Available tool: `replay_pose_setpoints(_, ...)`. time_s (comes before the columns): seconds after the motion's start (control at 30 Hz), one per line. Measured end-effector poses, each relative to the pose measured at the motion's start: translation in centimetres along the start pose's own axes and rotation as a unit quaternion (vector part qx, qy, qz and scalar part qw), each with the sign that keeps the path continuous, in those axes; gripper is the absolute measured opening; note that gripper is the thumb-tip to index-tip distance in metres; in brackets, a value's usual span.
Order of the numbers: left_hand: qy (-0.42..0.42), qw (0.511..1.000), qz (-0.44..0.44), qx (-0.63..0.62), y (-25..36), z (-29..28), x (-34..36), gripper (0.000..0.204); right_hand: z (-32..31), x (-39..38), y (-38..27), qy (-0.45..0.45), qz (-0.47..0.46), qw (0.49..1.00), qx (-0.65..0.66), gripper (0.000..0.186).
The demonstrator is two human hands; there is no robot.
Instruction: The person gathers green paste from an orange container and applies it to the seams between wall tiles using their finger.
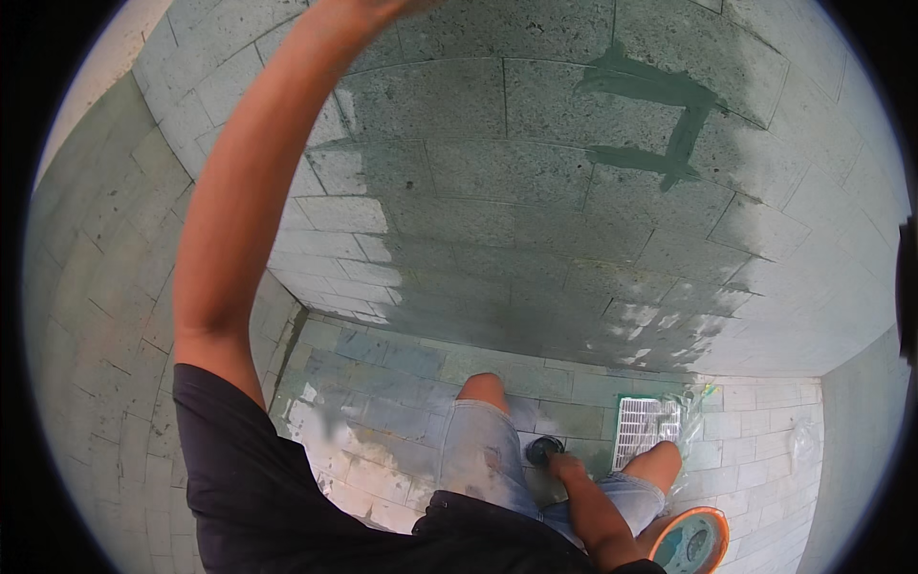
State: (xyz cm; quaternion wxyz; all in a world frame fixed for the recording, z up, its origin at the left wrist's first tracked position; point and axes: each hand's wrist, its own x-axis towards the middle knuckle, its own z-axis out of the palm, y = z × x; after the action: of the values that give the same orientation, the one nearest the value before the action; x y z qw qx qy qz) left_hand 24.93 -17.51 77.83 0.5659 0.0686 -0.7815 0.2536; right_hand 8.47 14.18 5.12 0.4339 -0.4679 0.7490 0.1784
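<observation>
My left arm is raised high against the tiled wall (pixel 449 105). Only the base of my left hand (pixel 390 7) shows at the top edge, and its fingers are cut off from view. Low between my knees, my right hand (pixel 566 466) is closed on a small round dark thing (pixel 543 450), whose kind is not clear. Wet-looking dark green paste (pixel 684 134) is smeared along several tile joints at the upper right of the wall. Around it a broad part of the wall looks damp and darker than the pale tiles at the sides.
An orange bucket (pixel 724 540) with grey-green mix inside stands by my right leg. Beyond my right knee lie a white slotted grate (pixel 645 421) and crumpled clear plastic (pixel 690 426). Side walls (pixel 96 287) rise at left and right. The tiled floor (pixel 378 368) is partly wet.
</observation>
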Motion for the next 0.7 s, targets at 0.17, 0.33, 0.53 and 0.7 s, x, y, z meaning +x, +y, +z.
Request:
replay_pose_setpoints(0.17, -0.522, 0.749, -0.325, -0.248, 15.1, -0.8, -32.0, 0.104, 0.0, -1.7, -1.9, -0.011, -0.043, 0.998, -0.048, 0.063)
replay_pose_setpoints(0.33, -0.683, 0.399, -0.586, -0.174, 31.6, -7.8, -54.9, 0.146, -2.0, -0.3, -2.2, -0.003, 0.014, 1.000, 0.007, 0.064)
replay_pose_setpoints(0.53, -0.596, 0.409, -0.657, -0.217, 33.8, -10.1, -53.8, 0.135, -0.6, 0.2, -1.3, 0.057, 0.017, 0.998, 0.037, 0.060)
replay_pose_setpoints(0.7, -0.650, 0.427, -0.583, -0.237, 31.6, -11.3, -50.3, 0.096, -3.7, -1.7, -1.5, 0.076, 0.047, 0.993, 0.079, 0.056)
